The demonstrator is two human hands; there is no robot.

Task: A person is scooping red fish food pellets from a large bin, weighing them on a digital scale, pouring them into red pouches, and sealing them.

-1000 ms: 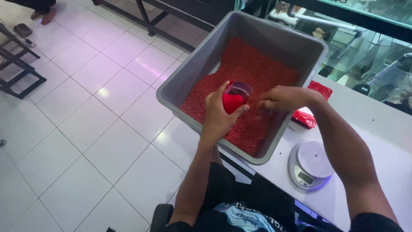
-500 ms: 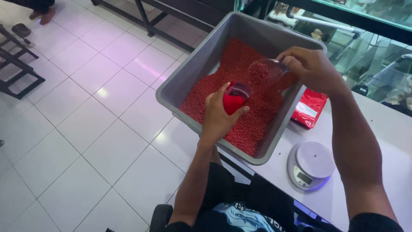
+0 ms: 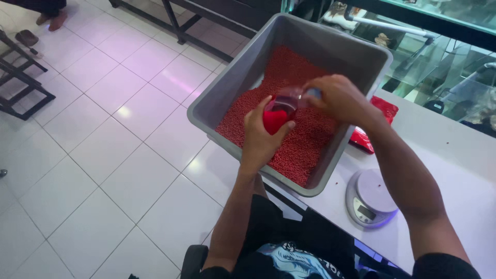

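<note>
Head view. L hand (image 3: 261, 137) is closed around a small red pouch (image 3: 275, 120), held upright over the grey tub (image 3: 243, 67) of red pellets (image 3: 305, 139), near the tub's centre. R hand (image 3: 336, 97) grips a clear scoop (image 3: 289, 98), tilted, touching the pouch mouth just above and right of it; the R hand is the one poised above. Scoop contents and pouch opening are blurred. Outside the tub's right wall, a red bag (image 3: 380, 116) is partly hidden by the R forearm; the round scale (image 3: 371, 199) sits near the tub's near corner.

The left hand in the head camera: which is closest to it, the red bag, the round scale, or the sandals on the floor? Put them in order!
From the left hand:
1. The red bag, to its right, tucked beside the grey tub on the white table.
2. The round scale, lower right on that table, a little farther.
3. The sandals, far off at the upper left on the tiled floor.
</note>
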